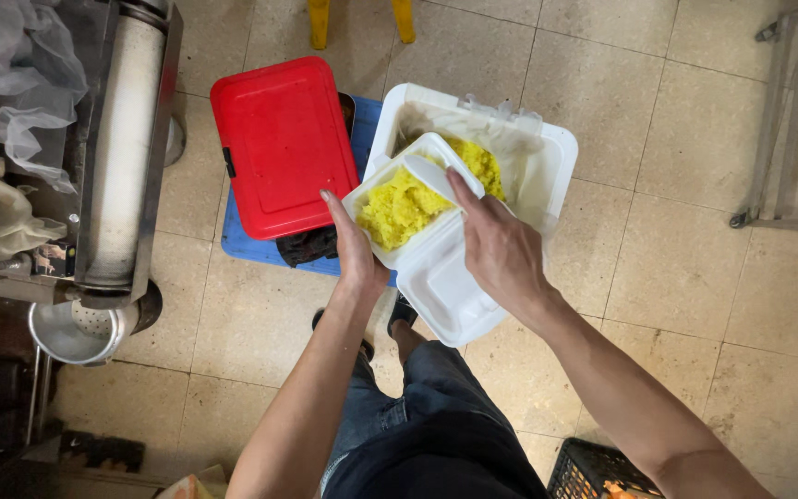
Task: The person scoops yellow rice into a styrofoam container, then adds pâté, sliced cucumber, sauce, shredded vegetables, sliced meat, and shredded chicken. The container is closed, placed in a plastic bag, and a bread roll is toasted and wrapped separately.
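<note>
While the open white foam clamshell box (417, 245) with its heap of yellow rice (399, 208) sits cupped in the left hand (355, 249), fingers wrapped under its near edge, the right hand (501, 249) pinches a white plastic spoon (441, 176) over the rice. Just beyond the grip lies a big white foam tub (551, 152) lined with plastic, holding more yellow rice. Left of the grip, a red rectangular plastic lid (284, 143) rests on a blue stool (242, 245).
</note>
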